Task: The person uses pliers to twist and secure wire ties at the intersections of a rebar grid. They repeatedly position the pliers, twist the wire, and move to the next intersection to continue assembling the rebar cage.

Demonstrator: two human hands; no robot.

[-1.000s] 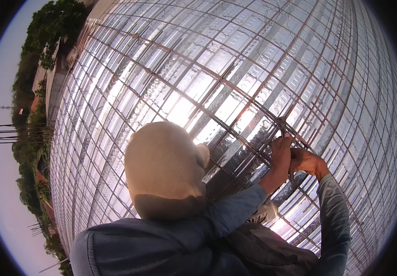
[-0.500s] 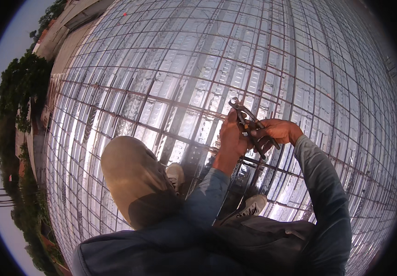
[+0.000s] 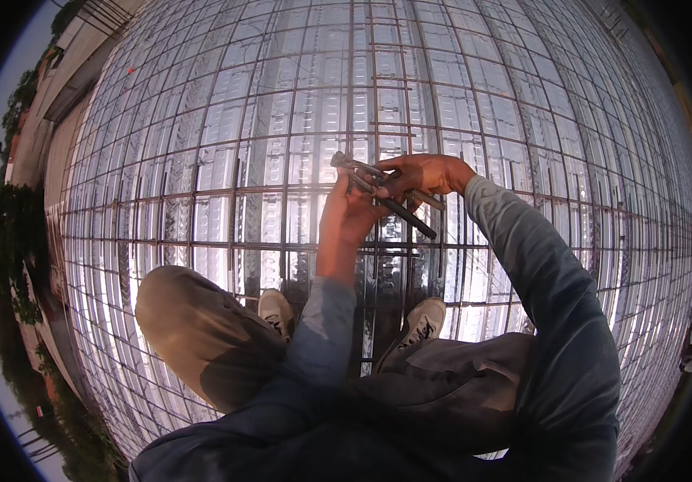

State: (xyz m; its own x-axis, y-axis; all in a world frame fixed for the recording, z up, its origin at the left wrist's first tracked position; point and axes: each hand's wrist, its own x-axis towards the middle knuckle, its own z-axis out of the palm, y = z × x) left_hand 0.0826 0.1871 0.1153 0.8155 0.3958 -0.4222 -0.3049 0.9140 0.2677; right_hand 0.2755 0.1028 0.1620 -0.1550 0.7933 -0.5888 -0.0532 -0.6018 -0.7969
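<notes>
Left hand (image 3: 348,213) and right hand (image 3: 425,174) are curled firmly around pincers (image 3: 410,218). Rebar mesh (image 3: 234,191) lies beneath, over metal sheeting (image 3: 262,217); shoes (image 3: 424,321) nearby.

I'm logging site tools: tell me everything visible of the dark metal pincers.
The dark metal pincers have a lighter grey head and two handles, one blackish, one brownish, apart at their ends. They slant over the dark steel bar grid, head toward the upper left, handles toward the lower right. The bare left hand holds them near the head; the bare right hand touches them further along. Their middle is partly hidden.
</notes>
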